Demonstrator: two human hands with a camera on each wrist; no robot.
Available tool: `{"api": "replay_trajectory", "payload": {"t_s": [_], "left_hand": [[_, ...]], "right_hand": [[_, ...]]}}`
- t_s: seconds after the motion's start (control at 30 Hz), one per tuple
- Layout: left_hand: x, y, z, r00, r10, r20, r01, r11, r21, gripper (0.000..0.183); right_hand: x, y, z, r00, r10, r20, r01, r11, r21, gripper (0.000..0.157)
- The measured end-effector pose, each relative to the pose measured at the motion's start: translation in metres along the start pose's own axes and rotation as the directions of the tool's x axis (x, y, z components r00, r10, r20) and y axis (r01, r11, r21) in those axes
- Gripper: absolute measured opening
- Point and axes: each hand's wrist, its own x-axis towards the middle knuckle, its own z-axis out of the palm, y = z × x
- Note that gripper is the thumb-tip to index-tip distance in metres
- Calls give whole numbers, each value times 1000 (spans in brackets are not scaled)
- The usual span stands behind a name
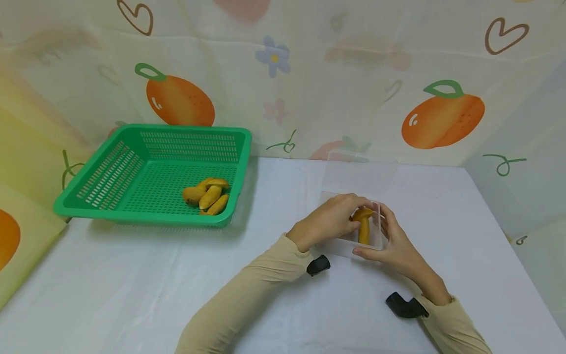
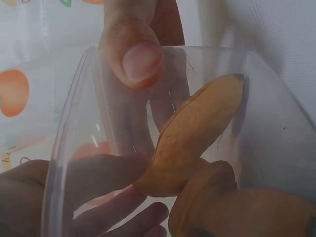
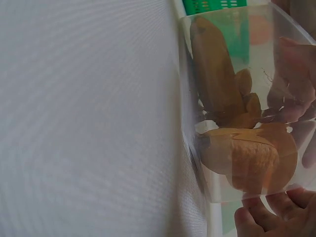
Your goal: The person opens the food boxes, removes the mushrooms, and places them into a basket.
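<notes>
A clear plastic box [image 1: 340,247] stands on the table with its lid [image 1: 360,172] folded back behind it. My right hand [image 1: 398,246] grips the box's right end, thumb at the near wall and fingers round the far side. From the left, my left hand [image 1: 331,219] reaches over the rim and pinches a yellow-brown mushroom [image 1: 364,228] at its cap. That mushroom [image 2: 197,118] leans inside the box in the left wrist view, a second mushroom [image 2: 266,212] beside it. Through the wall, the right wrist view also shows brown mushrooms [image 3: 252,163], partly overlapping.
A green plastic basket [image 1: 152,215] sits at the back left, several mushrooms [image 1: 211,195] heaped in its near right corner. A printed cloth [image 1: 309,98] hangs along the table's back edge. Black wrist cameras [image 1: 406,306] are worn at both sleeves.
</notes>
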Motion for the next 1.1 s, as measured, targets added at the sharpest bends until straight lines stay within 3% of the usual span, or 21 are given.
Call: {"api": "replay_trajectory", "payload": {"t_s": [0.27,0.5,0.73,0.83,1.0,1.1], "left_hand": [[0,1,3,999,-43,31,42,998,41,50],[0,2,2,999,-26,32,23,997,69,50],[0,3,4,997,-14,80,11,999,38,40],[-1,2,4,998,12,66,-14,1000,23,37],[-1,2,2,994,58,98,-64,996,57,40],[-2,2,0,992,54,115,-61,996,59,41]], "right_hand": [[1,3,0,1000,-14,3,14,1000,4,111],[0,2,-1,1000,1,1,-1,1000,-1,112],[1,4,-1,1000,-3,8,3,1000,9,110],[1,4,-1,1000,-9,9,9,1000,15,111],[0,3,-1,1000,-19,15,19,1000,8,111],[0,4,-1,1000,-25,18,25,1000,2,111]]}}
